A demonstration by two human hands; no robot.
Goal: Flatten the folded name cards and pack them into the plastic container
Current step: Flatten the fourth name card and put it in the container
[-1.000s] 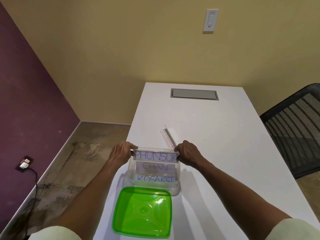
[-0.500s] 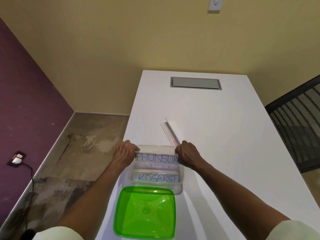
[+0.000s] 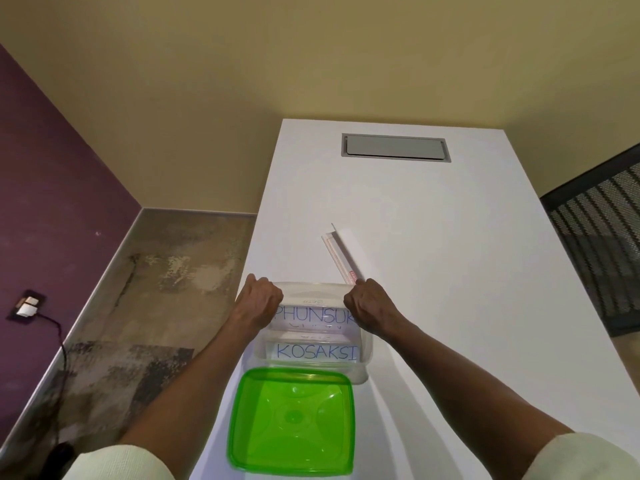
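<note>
A clear plastic container (image 3: 364, 365) stands near the white table's front left part. My left hand (image 3: 260, 301) and my right hand (image 3: 367, 304) hold the two ends of a white name card reading PHUNSUK (image 3: 313, 315), low inside the container's far half. Under it lies another card, mostly covered. A card reading KOSAKSI (image 3: 316, 351) lies in the near half. One folded white card (image 3: 343, 252) with red print rests on the table just beyond my right hand.
A green lid (image 3: 292, 422) lies upturned in front of the container. A grey cable hatch (image 3: 396, 147) sits at the table's (image 3: 450, 271) far end. A black mesh chair (image 3: 602, 237) stands at the right. The table's left edge drops to the floor.
Both hands have lowered the PHUNSUK card down into the container, covering the CHAN card. The camera has tilted down a little.
</note>
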